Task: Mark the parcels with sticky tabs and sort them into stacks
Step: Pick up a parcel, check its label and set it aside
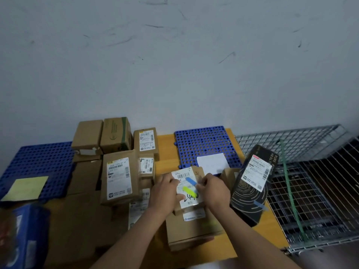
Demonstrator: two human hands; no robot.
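Right hand (213,191) is in close, fingers curled, thumb and forefinger pinching the right end of a blue tab (191,181) that lies slantwise across the white label. Left hand (167,191) grips the left edge of the small parcel (200,171), fingers wrapped round its side, thumb lying on the label just beside a yellow-green tab (188,190). Black handwriting shows on the label below that tab.

The small parcel sits on top of a flat carton (194,232) at the near middle of the wooden table (167,148). Just to the right a black box (252,183) leans tilted, its own shipping label facing up and a second blue tab (260,205) stuck near its lower end.

Out to the left, a cluster of cardboard boxes (118,177) stands packed together, several with labels showing. Behind the hands lies a blue perforated mat (206,144) with a white sheet (212,164) on it; another blue mat (37,164) on the far left carries a yellow sheet (25,188). A blurred blue packet (25,235) fills the near left corner.

Off the table's right edge, a wire basket (310,181) with a green strap (289,187) running across it. Scuffed pale wall (174,55) behind everything.
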